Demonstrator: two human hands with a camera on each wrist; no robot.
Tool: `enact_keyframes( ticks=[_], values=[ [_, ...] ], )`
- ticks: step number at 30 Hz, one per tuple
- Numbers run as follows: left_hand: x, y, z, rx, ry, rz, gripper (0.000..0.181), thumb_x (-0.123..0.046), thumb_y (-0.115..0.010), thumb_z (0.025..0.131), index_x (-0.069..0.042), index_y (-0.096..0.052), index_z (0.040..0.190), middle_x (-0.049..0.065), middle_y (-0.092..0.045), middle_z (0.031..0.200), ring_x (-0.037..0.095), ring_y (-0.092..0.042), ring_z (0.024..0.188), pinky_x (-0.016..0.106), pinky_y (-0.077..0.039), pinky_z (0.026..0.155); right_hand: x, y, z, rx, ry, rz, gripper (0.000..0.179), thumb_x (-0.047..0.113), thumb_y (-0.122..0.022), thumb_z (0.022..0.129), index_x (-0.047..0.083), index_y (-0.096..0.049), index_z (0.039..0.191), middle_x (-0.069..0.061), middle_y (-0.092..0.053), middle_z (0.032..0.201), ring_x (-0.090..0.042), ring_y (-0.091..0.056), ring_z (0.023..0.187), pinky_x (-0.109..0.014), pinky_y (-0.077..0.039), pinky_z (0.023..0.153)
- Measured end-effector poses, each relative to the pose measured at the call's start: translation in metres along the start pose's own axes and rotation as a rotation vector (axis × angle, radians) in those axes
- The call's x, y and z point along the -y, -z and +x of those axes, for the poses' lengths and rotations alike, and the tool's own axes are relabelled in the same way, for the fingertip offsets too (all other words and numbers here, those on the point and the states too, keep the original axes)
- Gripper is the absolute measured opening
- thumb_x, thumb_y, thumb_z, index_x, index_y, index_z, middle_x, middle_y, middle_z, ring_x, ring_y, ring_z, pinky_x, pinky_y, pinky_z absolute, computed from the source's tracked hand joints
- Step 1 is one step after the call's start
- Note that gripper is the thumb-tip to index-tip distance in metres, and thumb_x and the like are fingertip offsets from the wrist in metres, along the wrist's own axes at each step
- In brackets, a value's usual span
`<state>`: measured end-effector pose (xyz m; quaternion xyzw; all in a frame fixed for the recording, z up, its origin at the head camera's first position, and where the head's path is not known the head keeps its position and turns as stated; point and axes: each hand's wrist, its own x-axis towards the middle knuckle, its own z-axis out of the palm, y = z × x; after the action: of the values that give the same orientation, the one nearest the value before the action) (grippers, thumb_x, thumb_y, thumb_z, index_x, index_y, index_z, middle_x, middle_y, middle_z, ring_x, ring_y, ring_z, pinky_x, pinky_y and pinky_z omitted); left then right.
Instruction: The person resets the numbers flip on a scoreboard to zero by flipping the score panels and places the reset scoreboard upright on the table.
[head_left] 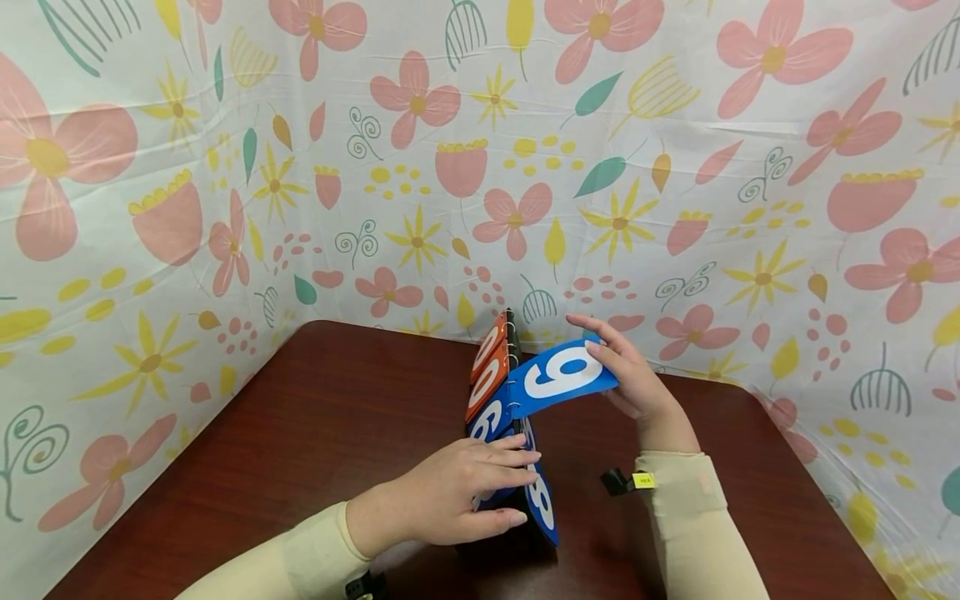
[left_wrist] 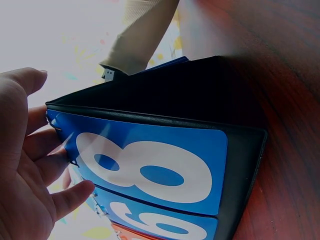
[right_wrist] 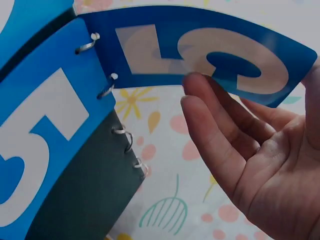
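In the head view, the left hand (head_left: 457,487) covers part of the near blue card (head_left: 542,500), the raised blue card (head_left: 566,375) partly hides the right hand (head_left: 637,379), and a yellow label (head_left: 643,481) is too small to read. The left wrist view's bottom edge cuts off a red card (left_wrist: 127,233).

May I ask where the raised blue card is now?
In the head view, the blue card is just right of centre, between the red cards on its left and the right hand at its free end.
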<state>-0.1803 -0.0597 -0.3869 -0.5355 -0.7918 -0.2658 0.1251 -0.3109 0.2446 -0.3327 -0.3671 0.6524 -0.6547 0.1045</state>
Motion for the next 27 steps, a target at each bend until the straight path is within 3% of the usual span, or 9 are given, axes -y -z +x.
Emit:
enact_keyframes(
  ticks=[3, 8, 13, 18, 22, 25, 27],
  values=[
    [0.0, 0.0, 0.0, -0.004, -0.007, 0.006, 0.044, -0.042, -0.056, 0.105, -0.018, -0.065, 0.141, -0.004, -0.057, 0.152, 0.009, -0.039, 0.151, 0.038, -0.039, 0.122, 0.002, -0.005, 0.001, 0.019, 0.051, 0.04, 0.043, 0.024, -0.037, 0.112, 0.015, -0.041, 0.153, 0.0, -0.073, 0.097, -0.01, -0.076, 0.078, -0.026, -0.063, 0.071],
    [0.0, 0.0, -0.001, -0.016, -0.025, 0.025, 0.043, -0.041, -0.057, 0.105, -0.017, -0.065, 0.14, -0.002, -0.058, 0.151, 0.011, -0.041, 0.151, 0.038, -0.039, 0.122, 0.003, -0.011, 0.004, 0.126, 0.138, 0.102, 0.049, 0.035, -0.038, 0.112, 0.007, -0.038, 0.151, -0.005, -0.076, 0.107, -0.015, -0.078, 0.089, -0.037, -0.065, 0.076],
    [0.0, 0.0, 0.0, -0.013, -0.014, 0.024, 0.043, -0.042, -0.057, 0.105, -0.018, -0.066, 0.139, -0.003, -0.058, 0.151, 0.009, -0.039, 0.151, 0.038, -0.038, 0.122, 0.001, -0.015, 0.005, 0.159, 0.187, -0.03, 0.069, 0.056, -0.045, 0.105, 0.007, -0.037, 0.153, -0.003, -0.076, 0.11, -0.015, -0.076, 0.088, -0.04, -0.065, 0.074],
    [0.0, 0.0, 0.0, -0.013, -0.021, 0.023, 0.043, -0.041, -0.057, 0.105, -0.016, -0.066, 0.139, -0.002, -0.058, 0.151, 0.011, -0.04, 0.151, 0.038, -0.039, 0.122, 0.0, -0.021, 0.005, 0.118, 0.177, -0.127, 0.097, 0.068, -0.061, 0.091, 0.005, -0.029, 0.157, -0.001, -0.075, 0.109, -0.014, -0.074, 0.09, -0.042, -0.065, 0.073],
    [-0.001, 0.0, 0.0, -0.016, -0.042, 0.036, 0.043, -0.041, -0.056, 0.105, -0.015, -0.065, 0.14, -0.001, -0.058, 0.151, 0.012, -0.041, 0.151, 0.037, -0.04, 0.121, -0.002, -0.03, 0.006, 0.031, 0.134, -0.211, 0.091, 0.048, -0.075, 0.09, 0.005, -0.03, 0.157, -0.003, -0.071, 0.107, -0.015, -0.071, 0.089, -0.035, -0.064, 0.076],
    [-0.001, 0.001, 0.0, -0.017, -0.047, 0.041, 0.044, -0.041, -0.055, 0.106, -0.016, -0.065, 0.14, -0.001, -0.058, 0.151, 0.013, -0.04, 0.152, 0.038, -0.04, 0.121, -0.004, -0.038, 0.009, -0.031, 0.095, -0.263, 0.083, 0.023, -0.08, 0.088, 0.006, -0.034, 0.155, -0.01, -0.068, 0.109, -0.017, -0.071, 0.092, -0.031, -0.063, 0.08],
    [-0.001, 0.001, 0.0, -0.018, -0.048, 0.037, 0.044, -0.041, -0.055, 0.106, -0.016, -0.065, 0.14, -0.001, -0.058, 0.152, 0.013, -0.04, 0.152, 0.038, -0.04, 0.122, -0.007, -0.043, 0.012, -0.054, 0.075, -0.289, 0.081, 0.015, -0.081, 0.087, 0.006, -0.035, 0.153, -0.017, -0.066, 0.111, -0.017, -0.071, 0.096, -0.031, -0.063, 0.084]
  ],
)
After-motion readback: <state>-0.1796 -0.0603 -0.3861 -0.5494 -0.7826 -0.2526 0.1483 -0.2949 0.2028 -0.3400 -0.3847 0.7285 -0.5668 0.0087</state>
